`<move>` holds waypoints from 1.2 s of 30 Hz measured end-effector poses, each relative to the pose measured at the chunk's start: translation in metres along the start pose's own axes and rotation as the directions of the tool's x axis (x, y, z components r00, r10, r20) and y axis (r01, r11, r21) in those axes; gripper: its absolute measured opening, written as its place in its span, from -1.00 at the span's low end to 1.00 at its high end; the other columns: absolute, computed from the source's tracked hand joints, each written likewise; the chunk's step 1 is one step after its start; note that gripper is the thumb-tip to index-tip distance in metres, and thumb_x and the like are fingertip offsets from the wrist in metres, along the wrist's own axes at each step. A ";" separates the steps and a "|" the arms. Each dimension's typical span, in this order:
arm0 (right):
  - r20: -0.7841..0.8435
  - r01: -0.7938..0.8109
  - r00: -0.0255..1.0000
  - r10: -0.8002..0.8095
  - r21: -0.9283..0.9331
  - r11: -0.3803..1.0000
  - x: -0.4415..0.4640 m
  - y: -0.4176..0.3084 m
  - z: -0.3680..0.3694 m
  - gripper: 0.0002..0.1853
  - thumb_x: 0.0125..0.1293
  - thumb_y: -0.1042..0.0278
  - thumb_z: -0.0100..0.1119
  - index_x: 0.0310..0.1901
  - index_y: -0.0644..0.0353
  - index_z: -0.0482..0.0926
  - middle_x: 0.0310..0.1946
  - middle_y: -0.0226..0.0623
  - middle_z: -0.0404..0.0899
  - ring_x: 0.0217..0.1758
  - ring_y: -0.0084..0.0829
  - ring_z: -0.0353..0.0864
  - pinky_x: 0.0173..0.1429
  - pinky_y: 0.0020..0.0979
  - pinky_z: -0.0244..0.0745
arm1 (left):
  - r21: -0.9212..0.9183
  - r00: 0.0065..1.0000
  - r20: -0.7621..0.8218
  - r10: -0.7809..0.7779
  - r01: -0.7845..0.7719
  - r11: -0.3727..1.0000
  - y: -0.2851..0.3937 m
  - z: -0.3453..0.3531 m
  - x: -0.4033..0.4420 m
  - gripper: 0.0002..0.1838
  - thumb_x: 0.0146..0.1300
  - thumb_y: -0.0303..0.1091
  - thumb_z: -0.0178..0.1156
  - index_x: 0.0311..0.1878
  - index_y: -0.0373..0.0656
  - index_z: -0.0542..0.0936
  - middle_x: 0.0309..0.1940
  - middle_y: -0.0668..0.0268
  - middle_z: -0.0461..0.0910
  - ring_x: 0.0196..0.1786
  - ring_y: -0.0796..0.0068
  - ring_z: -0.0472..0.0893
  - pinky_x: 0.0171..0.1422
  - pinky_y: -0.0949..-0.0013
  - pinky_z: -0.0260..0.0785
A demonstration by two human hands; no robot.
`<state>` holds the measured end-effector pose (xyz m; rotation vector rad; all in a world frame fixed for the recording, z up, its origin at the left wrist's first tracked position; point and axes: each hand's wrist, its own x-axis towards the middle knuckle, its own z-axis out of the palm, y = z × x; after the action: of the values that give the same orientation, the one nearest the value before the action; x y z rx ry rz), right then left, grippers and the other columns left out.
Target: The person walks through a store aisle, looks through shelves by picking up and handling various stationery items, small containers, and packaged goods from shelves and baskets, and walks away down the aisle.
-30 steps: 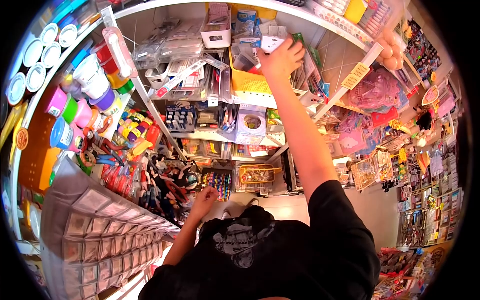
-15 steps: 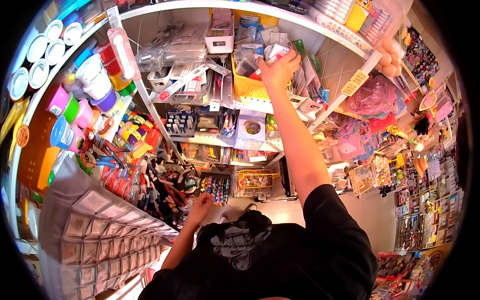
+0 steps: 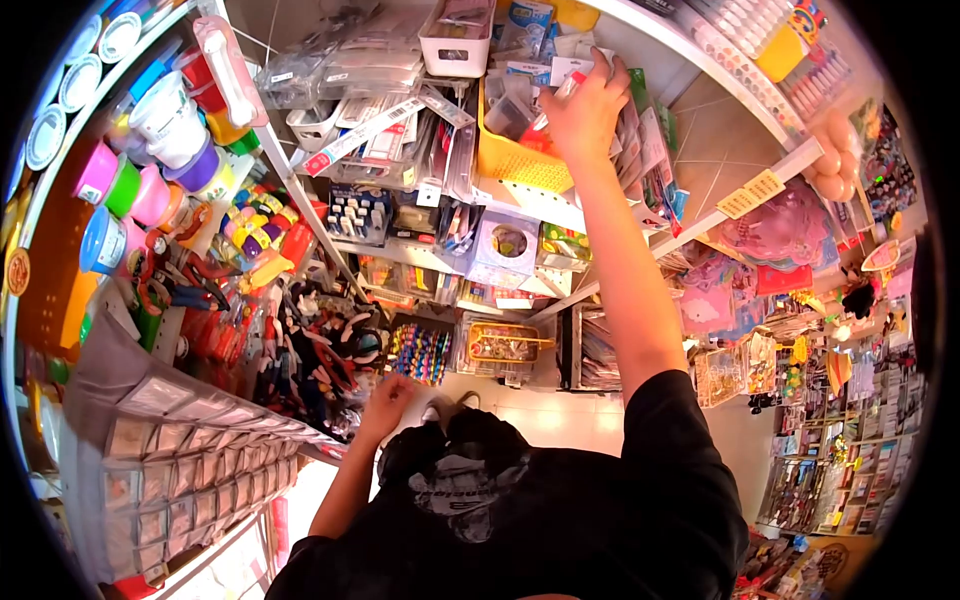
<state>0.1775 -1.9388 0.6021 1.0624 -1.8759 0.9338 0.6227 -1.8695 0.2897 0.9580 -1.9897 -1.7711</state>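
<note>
My right hand (image 3: 588, 118) is stretched out over a yellow basket (image 3: 525, 162) on the upper shelf. Its fingers are spread among packaged goods, and a small red-and-white item (image 3: 572, 82) shows between thumb and forefinger; whether they grip it I cannot tell. Clear and white packets (image 3: 512, 112) fill the basket. Just right of the hand, carded packs (image 3: 645, 150) stand upright. Down near my body, my left hand (image 3: 390, 403) hangs with its fingers curled in and nothing visible in them. Close beyond it stands a rack of colourful striped items (image 3: 418, 352).
A white basket (image 3: 455, 52) and stacked clear packets (image 3: 345, 70) share the upper shelf. White shelf posts and rails (image 3: 690, 225) frame it. Colourful tubs (image 3: 165, 125) stand at left, above a grey pocket organizer (image 3: 170, 430). A yellow wire basket (image 3: 505, 343) sits low down.
The view has shifted, and the shelf sits a little higher in it. My right hand has moved slightly to the right over the yellow basket, its fingers more spread. My left hand stays low.
</note>
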 end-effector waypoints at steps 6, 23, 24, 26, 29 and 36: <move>0.093 0.090 0.992 -0.081 -0.101 0.991 0.012 0.016 -0.004 -0.18 -0.07 0.12 0.55 0.21 0.29 0.40 0.24 0.05 0.34 0.29 0.14 0.30 0.34 -0.04 0.33 | 0.029 0.995 -0.032 -0.090 0.091 0.995 0.004 0.013 -0.002 -0.89 0.40 -0.36 0.13 -0.17 -0.19 0.54 -0.46 0.48 0.50 -0.42 0.73 0.44 -0.34 0.52 0.28; 0.408 0.761 0.609 -0.680 -0.060 0.646 0.021 -0.006 0.006 -0.57 0.16 0.50 0.10 0.11 0.02 0.56 0.10 -0.30 0.54 0.36 -0.25 0.40 0.61 -0.11 0.04 | -0.053 0.994 0.009 -0.107 0.107 0.993 0.031 0.005 0.004 -0.89 0.40 -0.37 0.16 -0.17 -0.21 0.55 -0.36 0.47 0.53 -0.31 0.73 0.45 -0.22 0.55 0.29; 0.489 0.781 0.556 -0.672 -0.031 0.624 0.020 -0.009 0.007 -0.61 0.13 0.51 0.12 0.03 0.03 0.61 0.02 -0.31 0.58 0.34 -0.27 0.42 0.62 -0.10 0.03 | -0.048 0.994 0.016 -0.107 0.107 0.993 0.026 -0.001 0.007 -0.89 0.40 -0.37 0.16 -0.17 -0.21 0.55 -0.36 0.47 0.53 -0.31 0.73 0.45 -0.22 0.55 0.29; 0.510 0.786 0.545 -0.666 -0.035 0.617 0.024 -0.025 -0.003 -0.71 0.15 0.50 0.12 -0.08 0.05 0.64 -0.11 -0.35 0.61 0.30 -0.28 0.45 0.64 -0.10 0.00 | 0.017 1.000 0.003 -0.021 0.021 1.000 0.026 -0.011 0.014 -0.88 0.41 -0.36 0.17 -0.17 -0.22 0.54 -0.36 0.47 0.53 -0.30 0.71 0.45 -0.20 0.52 0.30; 0.702 0.825 0.433 -0.565 -0.056 0.563 0.031 -0.030 0.009 -0.65 0.09 0.14 0.24 -0.06 -0.02 0.63 -0.04 -0.37 0.66 0.21 -0.30 0.52 0.54 -0.11 0.14 | 0.016 0.999 0.038 -0.012 0.011 1.000 0.027 -0.026 0.019 -0.88 0.41 -0.36 0.17 -0.16 -0.21 0.53 -0.36 0.46 0.54 -0.29 0.69 0.46 -0.19 0.51 0.31; 0.763 0.677 0.450 -0.464 0.047 0.734 0.038 -0.042 0.006 -0.76 0.21 0.28 0.09 -0.12 0.07 0.64 -0.18 -0.19 0.68 -0.01 -0.14 0.65 0.20 -0.15 0.48 | 0.004 0.998 0.057 -0.012 0.012 1.000 0.033 -0.045 0.018 -0.86 0.38 -0.34 0.16 -0.15 -0.22 0.56 -0.32 0.37 0.62 -0.23 0.57 0.58 -0.10 0.44 0.40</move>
<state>0.2007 -1.9726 0.6420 1.9351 -1.8942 -0.2441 0.6288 -1.9153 0.3263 0.9325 -2.0268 -1.8210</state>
